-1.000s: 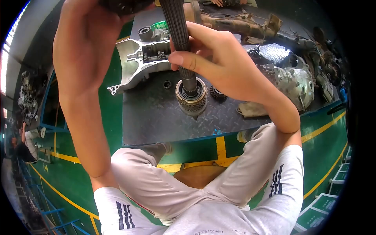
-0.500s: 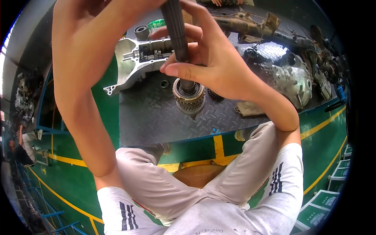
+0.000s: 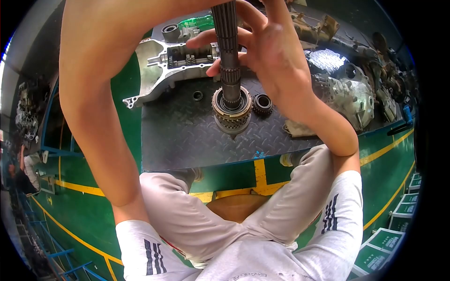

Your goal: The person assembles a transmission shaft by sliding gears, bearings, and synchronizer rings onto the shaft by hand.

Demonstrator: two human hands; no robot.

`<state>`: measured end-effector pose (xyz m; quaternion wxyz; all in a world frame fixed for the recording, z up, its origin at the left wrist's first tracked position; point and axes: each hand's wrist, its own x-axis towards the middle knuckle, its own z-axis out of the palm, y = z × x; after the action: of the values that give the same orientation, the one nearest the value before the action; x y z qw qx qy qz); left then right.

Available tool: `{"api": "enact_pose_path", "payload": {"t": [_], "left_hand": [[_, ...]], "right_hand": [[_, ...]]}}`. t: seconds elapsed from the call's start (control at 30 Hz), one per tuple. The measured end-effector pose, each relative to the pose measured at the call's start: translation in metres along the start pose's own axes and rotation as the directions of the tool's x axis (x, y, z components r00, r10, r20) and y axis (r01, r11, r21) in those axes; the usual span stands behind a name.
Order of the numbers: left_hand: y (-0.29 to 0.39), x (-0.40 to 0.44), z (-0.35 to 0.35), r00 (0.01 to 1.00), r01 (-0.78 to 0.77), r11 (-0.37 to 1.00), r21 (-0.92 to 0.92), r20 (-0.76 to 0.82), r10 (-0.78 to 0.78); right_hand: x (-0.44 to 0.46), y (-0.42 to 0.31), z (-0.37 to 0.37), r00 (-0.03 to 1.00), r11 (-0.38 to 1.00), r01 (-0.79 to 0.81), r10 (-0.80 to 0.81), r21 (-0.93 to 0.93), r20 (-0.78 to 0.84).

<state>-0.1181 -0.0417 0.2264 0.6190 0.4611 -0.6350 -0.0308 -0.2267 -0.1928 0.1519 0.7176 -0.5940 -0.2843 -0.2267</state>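
Your right hand (image 3: 281, 56) has opened since earlier, wide behind the shaft (image 3: 227, 37), probably barely touching; left hand's out of view, can't tell. Shaft's upright in the gear stack (image 3: 232, 119), near the bench's (image 3: 187, 145) front edge; slack support could tip it.

Dark tread-patterned bench (image 3: 176, 140); open housing (image 3: 158, 75), small ring (image 3: 198, 96), gear stack (image 3: 231, 122), toothed collar (image 3: 262, 105), silvery casing (image 3: 354, 100)
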Motion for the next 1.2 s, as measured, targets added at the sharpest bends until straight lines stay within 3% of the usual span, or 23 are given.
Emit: {"api": "enact_pose_path", "payload": {"t": [0.1,0.2,0.3,0.33,0.43,0.5,0.67,0.77,0.83,0.87,0.93,1.0,1.1,1.2], "left_hand": [[0.002,-0.001,-0.004,0.999,0.049,0.999,-0.018,-0.008,-0.049],[0.008,0.002,-0.002,0.996,0.088,0.996,-0.017,0.017,-0.088],[0.023,0.001,0.017,0.969,0.246,0.968,0.047,-0.032,-0.244],[0.014,-0.003,0.036,0.989,0.117,0.939,0.323,-0.123,-0.081],[0.002,-0.009,0.008,0.987,-0.092,0.952,0.293,0.150,0.050],[0.008,-0.015,0.018,0.997,0.033,0.953,0.303,0.052,-0.051],[0.001,-0.020,0.022,0.987,0.153,0.911,0.383,-0.020,-0.158],[-0.023,-0.032,-0.010,0.971,0.156,0.984,0.090,0.168,-0.170],[-0.031,-0.039,-0.009,0.987,0.027,0.953,0.302,0.146,-0.074],[-0.032,-0.044,-0.001,0.985,0.170,0.977,0.132,-0.026,-0.168],[-0.028,-0.049,0.006,0.988,0.154,0.980,0.126,-0.011,-0.154],[-0.032,-0.058,-0.002,0.981,0.119,0.941,0.316,0.110,-0.161],[-0.044,-0.072,0.007,0.989,0.100,0.953,0.285,0.077,-0.126],[-0.047,-0.081,0.011,0.979,0.156,0.942,0.298,0.077,-0.187]], "right_hand": [[-0.001,0.000,0.007,0.996,0.993,-0.060,0.066,0.100,-0.055],[-0.006,0.037,-0.005,0.991,0.997,0.079,-0.079,0.001,-0.111],[-0.014,0.027,-0.003,0.989,0.993,-0.022,0.005,-0.113,-0.147],[-0.016,0.024,-0.001,0.985,0.989,-0.057,0.033,-0.137,-0.170],[-0.020,0.018,-0.006,0.979,0.981,-0.140,0.118,-0.134,-0.164],[-0.020,0.023,-0.009,0.977,0.988,-0.117,0.096,-0.105,-0.190],[-0.022,0.018,-0.025,0.982,0.992,-0.123,0.126,0.029,-0.138],[-0.016,0.010,-0.016,0.961,0.963,-0.228,0.200,-0.141,-0.191],[-0.018,0.012,-0.017,0.969,0.975,-0.198,0.179,-0.104,-0.171],[-0.019,0.014,-0.019,0.971,0.978,-0.188,0.171,-0.091,-0.167],[-0.021,0.021,-0.021,0.992,0.997,-0.069,0.072,0.034,-0.106],[-0.023,0.023,-0.022,0.992,0.996,-0.079,0.083,0.044,-0.095],[-0.028,0.024,-0.025,0.987,0.991,-0.124,0.128,0.046,-0.095],[-0.033,0.031,-0.026,0.985,0.991,-0.100,0.111,0.087,-0.129]]}}
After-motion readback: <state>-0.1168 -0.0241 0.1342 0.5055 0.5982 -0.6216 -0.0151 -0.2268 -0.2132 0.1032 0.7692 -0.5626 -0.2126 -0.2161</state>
